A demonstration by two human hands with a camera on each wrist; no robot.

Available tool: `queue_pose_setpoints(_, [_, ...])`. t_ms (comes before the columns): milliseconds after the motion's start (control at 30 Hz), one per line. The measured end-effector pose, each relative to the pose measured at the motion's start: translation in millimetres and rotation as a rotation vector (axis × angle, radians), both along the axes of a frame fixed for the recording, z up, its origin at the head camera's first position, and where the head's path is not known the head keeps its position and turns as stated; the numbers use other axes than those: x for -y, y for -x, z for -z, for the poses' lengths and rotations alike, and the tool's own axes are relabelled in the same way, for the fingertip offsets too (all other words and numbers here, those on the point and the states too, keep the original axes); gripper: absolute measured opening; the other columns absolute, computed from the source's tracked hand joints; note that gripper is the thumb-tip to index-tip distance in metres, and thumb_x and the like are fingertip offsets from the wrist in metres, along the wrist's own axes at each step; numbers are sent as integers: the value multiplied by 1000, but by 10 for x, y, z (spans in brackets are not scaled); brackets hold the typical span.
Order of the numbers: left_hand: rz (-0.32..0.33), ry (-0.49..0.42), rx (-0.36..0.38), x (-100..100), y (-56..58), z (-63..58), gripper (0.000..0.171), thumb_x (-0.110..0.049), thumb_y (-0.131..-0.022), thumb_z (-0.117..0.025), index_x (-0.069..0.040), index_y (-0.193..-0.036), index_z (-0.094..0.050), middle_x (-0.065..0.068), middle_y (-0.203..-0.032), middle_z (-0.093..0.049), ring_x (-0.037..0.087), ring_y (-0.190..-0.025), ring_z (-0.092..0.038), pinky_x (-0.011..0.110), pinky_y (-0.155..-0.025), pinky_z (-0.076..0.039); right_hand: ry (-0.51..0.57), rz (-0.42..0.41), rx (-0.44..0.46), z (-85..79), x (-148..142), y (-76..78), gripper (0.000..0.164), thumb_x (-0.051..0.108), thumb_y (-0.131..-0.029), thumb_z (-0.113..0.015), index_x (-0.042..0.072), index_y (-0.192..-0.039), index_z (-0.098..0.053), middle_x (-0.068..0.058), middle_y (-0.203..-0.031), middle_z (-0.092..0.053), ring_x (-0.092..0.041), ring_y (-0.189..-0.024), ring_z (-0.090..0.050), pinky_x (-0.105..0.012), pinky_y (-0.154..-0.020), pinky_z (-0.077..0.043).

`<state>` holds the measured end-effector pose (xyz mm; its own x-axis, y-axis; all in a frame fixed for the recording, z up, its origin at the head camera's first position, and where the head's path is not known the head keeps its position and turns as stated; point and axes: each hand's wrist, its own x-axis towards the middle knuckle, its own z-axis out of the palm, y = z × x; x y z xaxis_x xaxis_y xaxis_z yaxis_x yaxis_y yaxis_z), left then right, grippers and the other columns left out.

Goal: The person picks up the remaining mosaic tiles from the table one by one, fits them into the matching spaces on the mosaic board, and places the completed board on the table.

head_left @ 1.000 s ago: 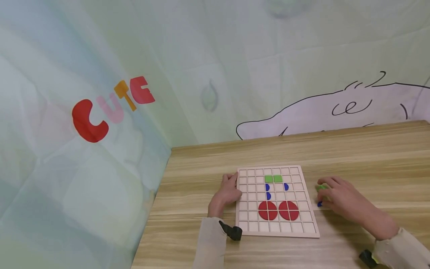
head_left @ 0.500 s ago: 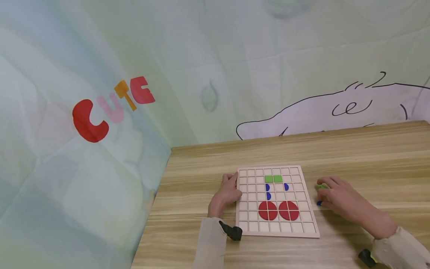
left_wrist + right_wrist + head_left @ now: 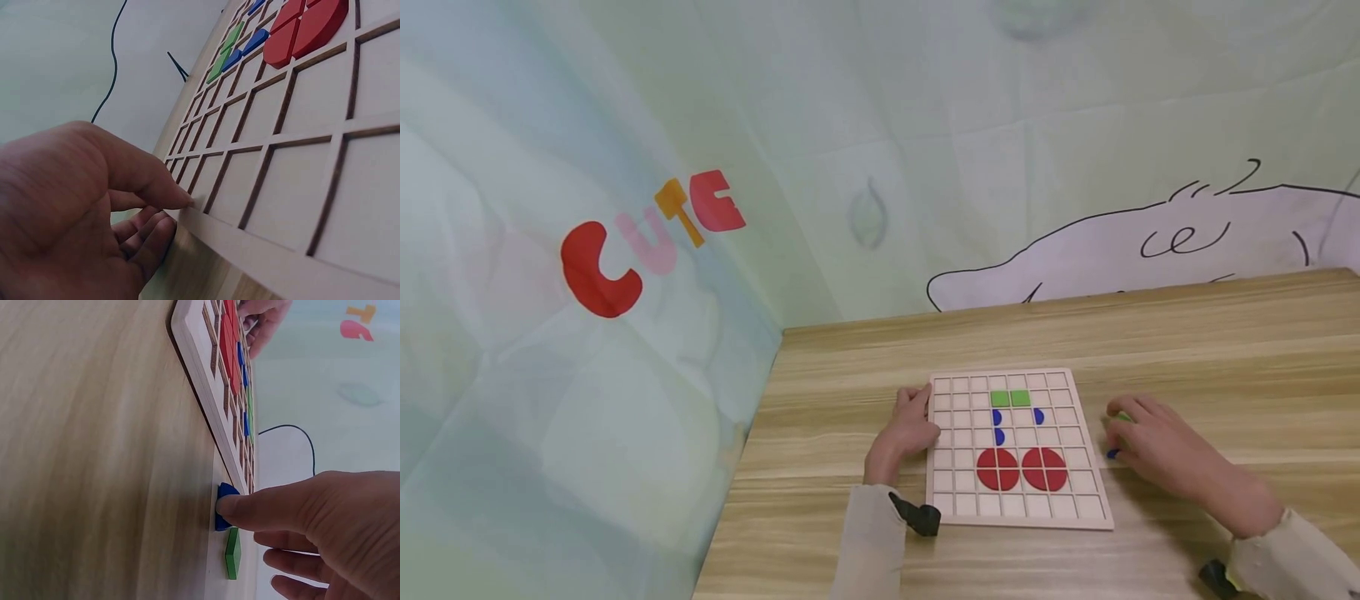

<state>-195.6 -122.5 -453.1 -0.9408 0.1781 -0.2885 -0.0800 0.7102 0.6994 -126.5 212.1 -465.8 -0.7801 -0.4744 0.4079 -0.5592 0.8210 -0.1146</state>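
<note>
A pale wooden grid board [image 3: 955,485] lies on the table. It carries two red circles of quarter pieces [image 3: 997,469], three small blue half-discs [image 3: 1039,416] and two green squares [image 3: 1020,398]. My left hand [image 3: 912,427] holds the board's left edge, thumb on the rim and other fingers curled beside it. Right of the board, my right hand [image 3: 1165,446] hovers low with bent fingers. Its thumb touches a loose blue piece [image 3: 221,520] on the table; no finger visibly opposes it. A green piece [image 3: 233,553] lies close by, partly under the fingers in the head view.
The wood-grain table [image 3: 850,358] meets a printed cloth backdrop [image 3: 865,125] behind and at the left. Red, pink and orange letters [image 3: 601,271] decorate the left cloth. A dark strap mount [image 3: 923,518] sits at the left wrist.
My right hand shifts very slightly left, its thumb staying at the loose blue piece. My left hand, the board and the pieces on it stay in place.
</note>
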Motion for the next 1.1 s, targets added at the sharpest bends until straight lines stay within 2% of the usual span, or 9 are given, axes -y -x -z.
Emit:
queue_pose_setpoints(433, [21,-10,-38,6,5,-8,81,5,-75,-50,-4,-151,-24,17,-137,-29,28,-118,-34,41,-98,-32,-48,49,27,-34,22,-30,25,12,-66,-83,19,-67,-59,-13,-102,-61,-36,-97,-55,-54,-76,-45])
queue_pose_setpoints(533, [22,-8,-35,6,0,-13,81,5,-75,-50,-5,-152,-24,16,-137,-29,28,-119,-33,41,-98,-32,-29,82,77,-63,30,-51,22,12,-67,-82,20,-67,-61,-14,-104,-61,-37,-99,-54,-56,-77,-44])
queue_pose_setpoints(667, [20,-13,-29,5,-6,-25,82,5,-75,-50,-5,-152,-24,16,-137,-29,28,-120,-33,41,-98,-32,39,155,182,-133,50,-64,17,14,-73,-78,20,-68,-63,-17,-108,-62,-40,-102,-54,-60,-80,-41])
queue_pose_setpoints(900, [11,-12,-31,8,-7,-33,82,4,-75,-50,-5,-152,-24,15,-136,-29,28,-118,-34,40,-98,-32,217,207,252,-210,88,-12,17,16,-78,-75,17,-69,-62,-24,-108,-63,-43,-99,-58,-58,-82,-45])
queue_pose_setpoints(1100, [6,-11,-18,7,-19,-21,81,4,-76,-51,-6,-152,-23,16,-139,-28,28,-119,-35,40,-96,-34,331,264,336,-217,143,16,15,17,-81,-73,12,-70,-64,-26,-111,-61,-46,-102,-54,-59,-84,-43])
